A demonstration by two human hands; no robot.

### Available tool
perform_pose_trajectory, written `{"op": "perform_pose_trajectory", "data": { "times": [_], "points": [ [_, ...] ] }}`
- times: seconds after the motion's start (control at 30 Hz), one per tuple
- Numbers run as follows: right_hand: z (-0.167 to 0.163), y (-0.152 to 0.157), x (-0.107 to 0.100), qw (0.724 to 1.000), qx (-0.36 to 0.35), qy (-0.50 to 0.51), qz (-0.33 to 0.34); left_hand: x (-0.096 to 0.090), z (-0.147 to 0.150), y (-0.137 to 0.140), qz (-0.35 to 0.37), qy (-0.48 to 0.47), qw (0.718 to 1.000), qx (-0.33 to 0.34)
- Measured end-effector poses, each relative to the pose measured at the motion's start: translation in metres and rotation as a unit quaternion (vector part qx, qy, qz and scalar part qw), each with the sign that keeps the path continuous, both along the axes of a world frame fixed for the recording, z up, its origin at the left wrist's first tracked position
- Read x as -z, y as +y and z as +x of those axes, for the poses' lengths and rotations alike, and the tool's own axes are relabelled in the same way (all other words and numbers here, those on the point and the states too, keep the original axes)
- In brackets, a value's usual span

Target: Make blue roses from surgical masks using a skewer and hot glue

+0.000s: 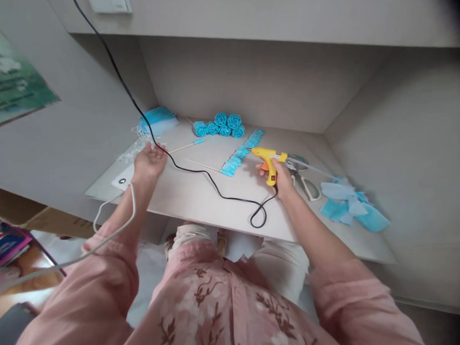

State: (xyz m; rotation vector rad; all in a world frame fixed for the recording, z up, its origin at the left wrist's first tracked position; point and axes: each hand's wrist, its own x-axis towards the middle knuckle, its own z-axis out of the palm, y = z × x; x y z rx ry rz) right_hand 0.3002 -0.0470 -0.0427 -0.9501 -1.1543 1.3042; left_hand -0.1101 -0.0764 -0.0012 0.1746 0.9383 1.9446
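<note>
Blue rosettes [223, 126], judged finished, were grouped at the back of the desktop [185, 194]. The ruffled blue strip [234, 162], laid flat before them, was judged unfinished. The glue gun [263, 153] was gripped by the right hand [283, 179], its nozzle held at the strip. The left hand [150, 159] was held palm up, fingers loosely spread, by the black cable [184, 169].

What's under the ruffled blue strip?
The tabletop shows around the strip, and a thin stick reaches its near end. The strip covers whatever lies beneath; whether the stick continues under it can't be seen.
</note>
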Motion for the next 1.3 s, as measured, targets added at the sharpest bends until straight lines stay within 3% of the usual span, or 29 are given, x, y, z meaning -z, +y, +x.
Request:
{"op": "perform_pose_trajectory", "data": {
  "times": [0.07, 0.1, 0.17, 0.27, 0.4, 0.43, 0.5, 0.63, 0.77, 0.83, 0.97, 1.03, 1.23, 1.3],
  "points": [
    [0.000, 0.000, 0.000, 1.000, -0.001, 0.007, -0.004, 0.006, 0.007, 0.016, -0.031, 0.045, 0.997, 0.059],
    [-0.001, -0.001, -0.001, 1.000, -0.003, 0.010, -0.007, 0.011, 0.012, 0.022, -0.045, 0.118, 0.988, 0.093],
    [-0.002, -0.002, 0.000, 1.000, -0.010, 0.010, -0.010, 0.024, 0.021, 0.033, -0.056, 0.314, 0.935, 0.156],
    [-0.003, -0.004, 0.000, 1.000, -0.019, -0.020, -0.013, 0.040, 0.026, 0.046, -0.016, 0.570, 0.792, 0.217],
    [-0.002, -0.007, -0.001, 0.997, -0.024, -0.078, -0.010, 0.047, 0.023, 0.064, 0.098, 0.787, 0.548, 0.267],
    [-0.001, -0.007, -0.002, 0.995, -0.023, -0.092, -0.008, 0.047, 0.023, 0.067, 0.112, 0.808, 0.513, 0.268],
    [0.002, -0.007, -0.002, 0.993, -0.012, -0.114, -0.006, 0.049, 0.026, 0.069, 0.122, 0.828, 0.475, 0.270],
    [0.004, -0.004, -0.003, 0.993, 0.022, -0.117, -0.012, 0.058, 0.039, 0.060, 0.115, 0.844, 0.456, 0.256],
    [0.001, -0.003, -0.006, 0.994, 0.055, -0.079, -0.042, 0.059, 0.047, 0.045, 0.101, 0.840, 0.463, 0.265],
    [0.001, -0.002, -0.008, 0.995, 0.054, -0.059, -0.060, 0.057, 0.048, 0.041, 0.099, 0.822, 0.485, 0.282],
    [0.001, 0.000, -0.008, 0.995, 0.040, -0.054, -0.074, 0.057, 0.049, 0.037, 0.106, 0.754, 0.572, 0.305],
    [0.001, 0.001, -0.007, 0.994, 0.040, -0.069, -0.072, 0.059, 0.051, 0.036, 0.106, 0.744, 0.589, 0.299],
    [0.003, 0.003, -0.003, 0.993, 0.019, -0.116, -0.030, 0.061, 0.057, 0.034, 0.105, 0.765, 0.557, 0.306],
    [0.003, 0.001, -0.003, 0.992, 0.014, -0.119, -0.026, 0.060, 0.059, 0.034, 0.112, 0.759, 0.562, 0.310]
  ]
}}
